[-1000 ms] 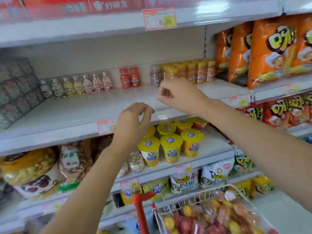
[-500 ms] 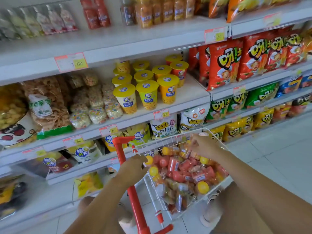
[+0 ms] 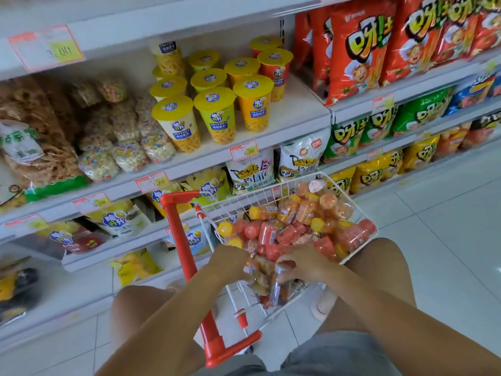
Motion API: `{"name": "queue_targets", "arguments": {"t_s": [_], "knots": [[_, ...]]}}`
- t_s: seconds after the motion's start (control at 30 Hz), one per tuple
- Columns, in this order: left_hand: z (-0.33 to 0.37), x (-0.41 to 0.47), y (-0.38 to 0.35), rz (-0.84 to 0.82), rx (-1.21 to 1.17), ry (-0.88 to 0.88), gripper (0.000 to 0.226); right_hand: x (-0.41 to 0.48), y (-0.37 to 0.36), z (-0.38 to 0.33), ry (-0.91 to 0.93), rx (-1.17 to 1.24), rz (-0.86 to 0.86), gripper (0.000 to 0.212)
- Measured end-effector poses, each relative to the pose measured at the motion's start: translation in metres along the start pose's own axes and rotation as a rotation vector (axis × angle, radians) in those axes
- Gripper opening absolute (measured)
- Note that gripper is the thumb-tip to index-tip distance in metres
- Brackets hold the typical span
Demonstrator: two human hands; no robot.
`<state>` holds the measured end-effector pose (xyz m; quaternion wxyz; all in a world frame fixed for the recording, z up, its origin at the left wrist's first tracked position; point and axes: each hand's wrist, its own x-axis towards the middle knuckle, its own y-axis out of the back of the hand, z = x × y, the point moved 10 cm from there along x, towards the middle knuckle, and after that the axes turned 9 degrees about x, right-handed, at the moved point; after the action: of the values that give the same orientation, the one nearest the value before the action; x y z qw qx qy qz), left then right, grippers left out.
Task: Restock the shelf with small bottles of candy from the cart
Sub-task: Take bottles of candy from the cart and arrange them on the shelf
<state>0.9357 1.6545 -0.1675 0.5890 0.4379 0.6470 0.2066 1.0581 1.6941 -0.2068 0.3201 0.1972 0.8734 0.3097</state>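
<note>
Bottles [image 3: 287,229] of candy, mostly red and orange with yellow caps, lie heaped every which way in the white wire basket of a small cart [image 3: 180,240] with a red handle. Both hands are down in the near end of the heap.

The right hand [image 3: 305,264] has its fingers curled round a clear bottle [image 3: 278,290]. The bottle's long axis runs from the hand down and toward the person, close to upright against the basket's near wall. The left hand [image 3: 230,263] sits just beside it, fingers bent into the pile (their tips are hidden, so whether they hold a bottle cannot be told).

The right hand looks the readier to lift, up and forward over the rim. Ahead stand shelves [image 3: 295,118] of yellow-lidded cups [image 3: 217,115] and snack bags [image 3: 357,50]. No small bottles show on them, so the gap to fill probably lies higher, out of view. Pale tiled floor [image 3: 433,240] spreads to the right, leaving room to move.
</note>
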Motion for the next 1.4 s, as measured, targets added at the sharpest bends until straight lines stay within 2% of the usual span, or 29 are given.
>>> {"name": "queue_targets", "arguments": {"t_s": [0.1,0.2,0.27,0.37,0.5,0.57,0.63,0.73,0.83,0.93,1.03,1.1,1.23,1.3,1.4], "knots": [[0.005,0.002,-0.003,-0.043,0.076,-0.008,0.049,0.001,0.001,0.005,-0.004,0.039,0.008,0.047],[0.006,0.003,-0.001,-0.049,-0.007,-0.002,0.044,-0.002,0.002,0.009,-0.03,0.249,0.023,0.041],[-0.002,0.004,0.006,0.003,-0.244,0.028,0.045,-0.006,0.011,0.008,-0.04,0.358,0.042,0.037],[-0.027,-0.004,0.029,0.122,-0.725,0.057,0.047,-0.013,0.052,-0.001,-0.017,0.436,0.179,0.023],[-0.081,-0.034,0.076,0.32,-1.229,0.058,0.039,-0.031,0.141,-0.028,0.016,0.727,0.407,0.036],[-0.109,-0.06,0.115,0.455,-1.469,0.027,0.04,-0.039,0.184,-0.058,0.107,0.878,0.445,0.033],[-0.13,-0.093,0.164,0.62,-1.706,-0.083,0.031,-0.049,0.225,-0.098,0.213,0.949,0.427,0.033],[-0.162,-0.14,0.232,0.864,-1.94,-0.243,0.013,-0.069,0.286,-0.173,0.416,0.918,0.398,0.042],[-0.201,-0.174,0.28,1.049,-2.123,-0.332,0.02,-0.09,0.343,-0.238,0.574,0.876,0.43,0.045],[-0.244,-0.189,0.308,1.177,-2.152,-0.206,0.033,-0.1,0.393,-0.287,0.703,0.81,0.518,0.046],[-0.28,-0.194,0.334,1.248,-2.037,-0.118,0.039,-0.088,0.434,-0.319,0.72,0.742,0.576,0.045],[-0.299,-0.188,0.348,1.211,-2.002,-0.094,0.041,-0.072,0.456,-0.334,0.688,0.675,0.613,0.043],[-0.341,-0.167,0.366,1.18,-1.929,-0.041,0.022,-0.04,0.491,-0.353,0.603,0.398,0.846,0.04],[-0.355,-0.154,0.371,1.138,-1.85,-0.01,0.03,-0.016,0.498,-0.358,0.539,0.3,0.864,0.038],[-0.368,-0.135,0.372,1.069,-1.781,0.016,0.028,0.018,0.502,-0.362,0.489,0.308,0.815,0.035]]}}
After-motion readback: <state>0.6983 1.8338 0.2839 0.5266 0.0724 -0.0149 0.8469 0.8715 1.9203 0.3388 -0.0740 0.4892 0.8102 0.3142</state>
